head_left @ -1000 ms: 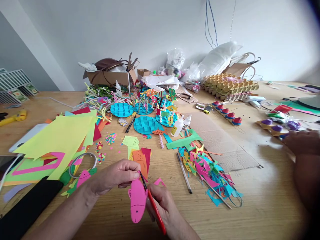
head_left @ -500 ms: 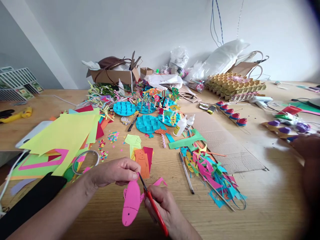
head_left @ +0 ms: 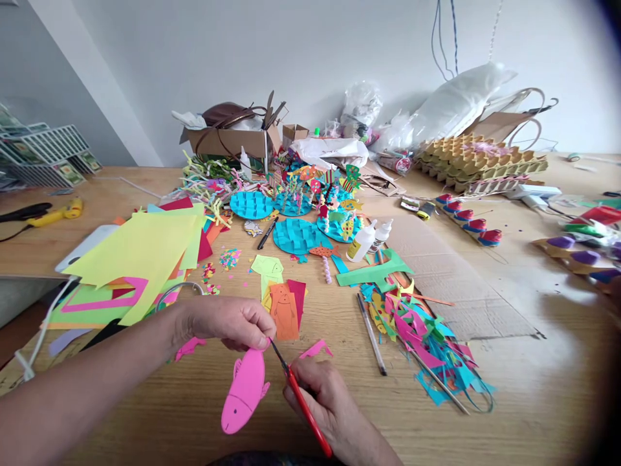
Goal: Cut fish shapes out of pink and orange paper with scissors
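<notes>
My left hand [head_left: 245, 325] pinches the tail end of a pink paper fish [head_left: 245, 391], which hangs head down with a drawn eye, a mouth and a curved line behind the head. In my right hand [head_left: 323, 398] is a pair of red-handled scissors [head_left: 305, 408]. Their dark blades point up and left, with the tip at my left fingertips by the fish's tail. How far the blades are apart I cannot make out. A pink paper scrap [head_left: 316, 349] lies just beyond my right hand.
Orange paper with a drawn fish [head_left: 284, 312] lies ahead, near yellow-green sheets [head_left: 140, 246] at left. Right of my hands are a pen [head_left: 372, 336], colourful paper scraps [head_left: 436, 343] and cardboard [head_left: 436, 278]. Glue bottles [head_left: 361, 243] stand behind, beside blue paper discs [head_left: 295, 236].
The pink fish has swung, its head now further left. The scissors stay at the tail end. The whole view has shifted, and the hand at the right edge has mostly gone from sight.
</notes>
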A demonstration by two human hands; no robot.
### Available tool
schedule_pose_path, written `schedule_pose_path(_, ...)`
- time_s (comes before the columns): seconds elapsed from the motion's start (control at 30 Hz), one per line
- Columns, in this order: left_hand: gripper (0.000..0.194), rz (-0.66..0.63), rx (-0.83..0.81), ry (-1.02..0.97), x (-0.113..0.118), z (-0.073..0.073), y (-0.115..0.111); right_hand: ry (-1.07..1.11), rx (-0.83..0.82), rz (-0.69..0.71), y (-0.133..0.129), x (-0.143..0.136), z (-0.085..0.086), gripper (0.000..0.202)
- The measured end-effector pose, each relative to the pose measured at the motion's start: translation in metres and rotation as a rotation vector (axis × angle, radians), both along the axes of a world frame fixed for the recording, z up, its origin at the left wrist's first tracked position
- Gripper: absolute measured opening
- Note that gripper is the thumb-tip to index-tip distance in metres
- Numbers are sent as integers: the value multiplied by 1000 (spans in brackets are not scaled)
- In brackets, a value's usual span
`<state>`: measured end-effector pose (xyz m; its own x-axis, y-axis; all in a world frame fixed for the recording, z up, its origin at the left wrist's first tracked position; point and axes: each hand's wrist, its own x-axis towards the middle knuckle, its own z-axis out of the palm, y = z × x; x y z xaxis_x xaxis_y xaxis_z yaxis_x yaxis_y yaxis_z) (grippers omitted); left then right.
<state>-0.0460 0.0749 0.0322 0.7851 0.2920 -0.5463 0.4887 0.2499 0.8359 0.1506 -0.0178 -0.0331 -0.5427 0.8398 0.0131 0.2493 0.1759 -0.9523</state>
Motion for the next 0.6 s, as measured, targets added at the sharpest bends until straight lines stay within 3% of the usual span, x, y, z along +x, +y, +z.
schedule_pose_path(0.3, 22, -123, -17, 58, 2, 7, 9, -77, 17, 26, 0, 1, -1, 32)
schedule_pose_path(0.6, 21, -183, 32, 78, -2, 1, 11, -60, 61, 47, 0, 1, 1, 30)
